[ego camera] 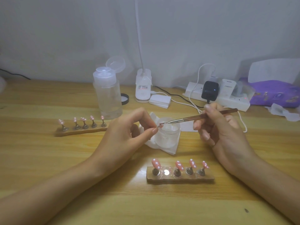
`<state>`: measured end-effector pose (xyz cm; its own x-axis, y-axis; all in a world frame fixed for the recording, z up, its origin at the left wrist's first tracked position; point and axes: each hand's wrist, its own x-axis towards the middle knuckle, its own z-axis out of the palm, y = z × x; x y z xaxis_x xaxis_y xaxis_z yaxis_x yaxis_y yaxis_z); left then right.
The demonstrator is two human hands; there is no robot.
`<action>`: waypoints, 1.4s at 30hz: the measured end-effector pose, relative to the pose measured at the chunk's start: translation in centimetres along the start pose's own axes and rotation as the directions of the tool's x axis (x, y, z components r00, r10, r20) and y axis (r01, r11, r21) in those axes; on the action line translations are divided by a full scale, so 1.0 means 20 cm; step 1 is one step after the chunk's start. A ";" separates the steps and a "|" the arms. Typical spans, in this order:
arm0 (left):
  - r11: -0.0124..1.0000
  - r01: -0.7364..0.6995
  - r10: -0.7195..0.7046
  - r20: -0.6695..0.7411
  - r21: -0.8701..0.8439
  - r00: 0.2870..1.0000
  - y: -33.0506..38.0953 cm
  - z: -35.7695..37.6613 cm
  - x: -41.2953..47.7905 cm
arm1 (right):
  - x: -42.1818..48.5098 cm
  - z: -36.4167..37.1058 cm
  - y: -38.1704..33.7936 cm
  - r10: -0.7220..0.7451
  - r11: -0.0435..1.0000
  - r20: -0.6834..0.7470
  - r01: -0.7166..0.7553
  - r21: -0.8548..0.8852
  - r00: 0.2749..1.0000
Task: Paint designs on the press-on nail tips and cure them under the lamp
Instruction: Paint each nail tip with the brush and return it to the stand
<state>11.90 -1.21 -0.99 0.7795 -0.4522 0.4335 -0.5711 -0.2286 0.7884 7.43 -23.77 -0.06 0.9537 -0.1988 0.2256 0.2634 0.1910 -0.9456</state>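
Note:
My left hand (pixel 128 135) pinches a small pink nail tip (pixel 159 126) between thumb and forefinger, over a small clear jar (pixel 168 132). My right hand (pixel 217 127) grips thin metal tweezers (pixel 194 118), whose point touches that nail tip. A wooden holder (pixel 180 177) near me carries several pink nail tips with white dots on metal stands, and one stand place shows bare shiny metal. A second holder (pixel 81 129) at the left carries several more pink dotted tips.
The jar sits on a white tissue (pixel 168 148). Behind stand a clear pump bottle (pixel 108 93) with open lid, a white lamp base (pixel 143 88), a jar lid (pixel 125 99), a power strip (pixel 219 95) with plugs and cables, and purple packaging (pixel 276 93).

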 end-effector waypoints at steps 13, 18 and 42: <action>1.000 0.004 -0.004 0.005 -0.003 1.000 -0.01 0.00 0.00 | 0.00 -0.01 -0.01 0.067 0.998 -0.099 -0.069 -0.014 0.993; 1.000 0.004 -0.004 0.007 -0.005 1.000 0.00 0.00 0.00 | -0.01 0.01 -0.01 0.033 0.996 -0.044 -0.036 -0.082 0.998; 0.998 0.018 -0.018 0.003 -0.064 1.000 -0.01 0.00 0.01 | 0.00 -0.01 0.00 -0.021 1.000 -0.037 0.020 -0.022 0.999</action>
<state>12.06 -1.23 -1.06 0.7885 -0.4509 0.4182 -0.5396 -0.1811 0.8222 7.36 -24.01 -0.17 0.9420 -0.2380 0.2366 0.2794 0.1654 -0.9458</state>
